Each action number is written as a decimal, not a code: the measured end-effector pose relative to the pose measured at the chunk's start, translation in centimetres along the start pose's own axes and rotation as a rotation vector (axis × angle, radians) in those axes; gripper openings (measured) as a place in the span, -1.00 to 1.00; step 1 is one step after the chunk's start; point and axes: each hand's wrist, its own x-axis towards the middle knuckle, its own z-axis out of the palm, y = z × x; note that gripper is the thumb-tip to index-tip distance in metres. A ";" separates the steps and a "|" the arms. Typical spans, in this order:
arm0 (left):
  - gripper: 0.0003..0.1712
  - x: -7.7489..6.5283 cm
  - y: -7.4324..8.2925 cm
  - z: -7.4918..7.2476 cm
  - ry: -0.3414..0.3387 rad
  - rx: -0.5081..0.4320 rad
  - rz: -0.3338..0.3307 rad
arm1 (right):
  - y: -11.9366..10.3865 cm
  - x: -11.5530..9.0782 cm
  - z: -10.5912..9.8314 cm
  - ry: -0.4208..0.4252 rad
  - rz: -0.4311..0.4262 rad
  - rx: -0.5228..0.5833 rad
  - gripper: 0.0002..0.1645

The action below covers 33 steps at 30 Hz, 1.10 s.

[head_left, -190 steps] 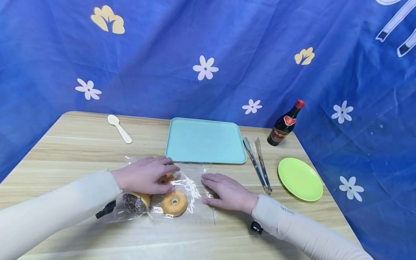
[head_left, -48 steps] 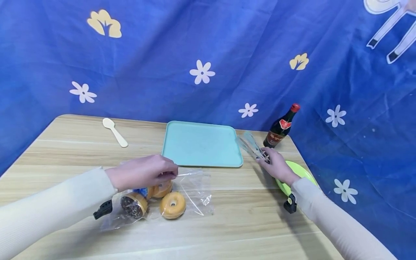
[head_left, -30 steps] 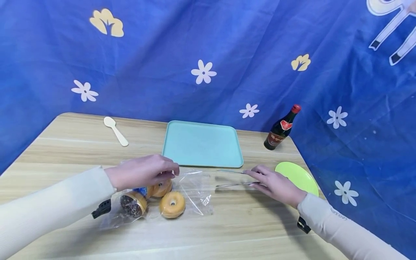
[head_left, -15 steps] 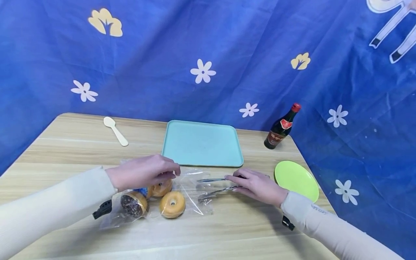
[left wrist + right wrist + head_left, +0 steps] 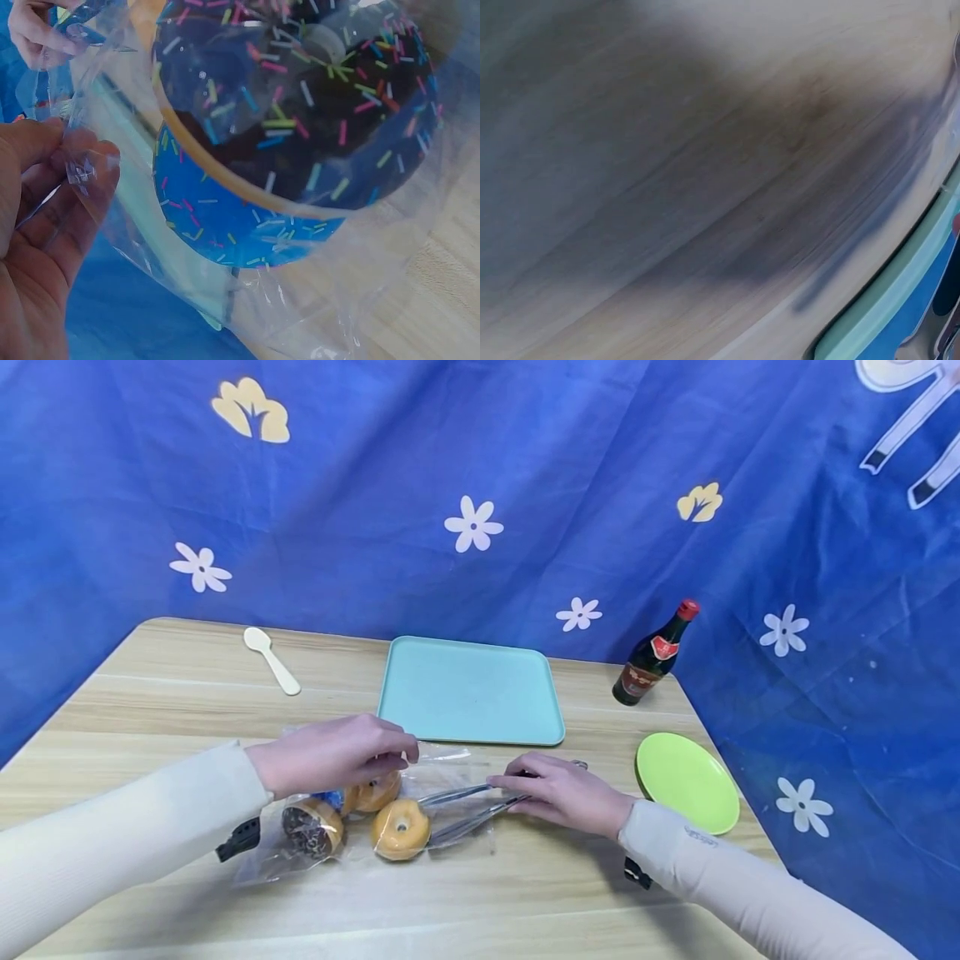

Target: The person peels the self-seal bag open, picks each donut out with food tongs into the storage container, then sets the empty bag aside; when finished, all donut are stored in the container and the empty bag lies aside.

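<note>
My left hand point(image 5: 341, 756) pinches the upper edge of a clear plastic bag point(image 5: 450, 752) and lifts it. Inside lie several doughnuts: a plain golden doughnut point(image 5: 390, 837) at the front, a chocolate-iced doughnut point(image 5: 306, 829), and others partly under the left hand. In the left wrist view, coloured sprinkles cover the chocolate-iced doughnut point(image 5: 300, 150) and the blue-iced doughnut point(image 5: 214, 225) behind it. My right hand point(image 5: 564, 795) grips metal tongs point(image 5: 468, 827), whose spread arms reach into the bag's mouth. Their tips are right at the plain doughnut's right side.
Behind the bag lies a light blue tray point(image 5: 472, 689). A white spoon point(image 5: 273, 662) is at the back left. To the right are a green plate point(image 5: 688, 783) and a dark bottle point(image 5: 651, 660) with a red cap. A blue curtain point(image 5: 375, 485) hangs behind the table.
My right hand has picked up the tongs from beside the tray and moved them left, into the bag up to the plain doughnut. The left hand stays on the bag's edge, now pinching it.
</note>
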 end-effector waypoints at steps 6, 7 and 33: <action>-0.83 0.2 -0.1 0.1 0.007 -0.006 0.020 | 0.0 0.7 0.3 0.020 -0.044 -0.012 -0.40; -0.84 0.2 -0.1 0.1 0.007 -0.008 0.023 | 0.0 0.8 0.3 0.019 -0.050 -0.023 -0.40; -0.85 -0.2 -0.6 -0.3 -0.011 -0.037 0.015 | -0.6 0.8 0.0 0.057 -0.100 -0.170 -0.35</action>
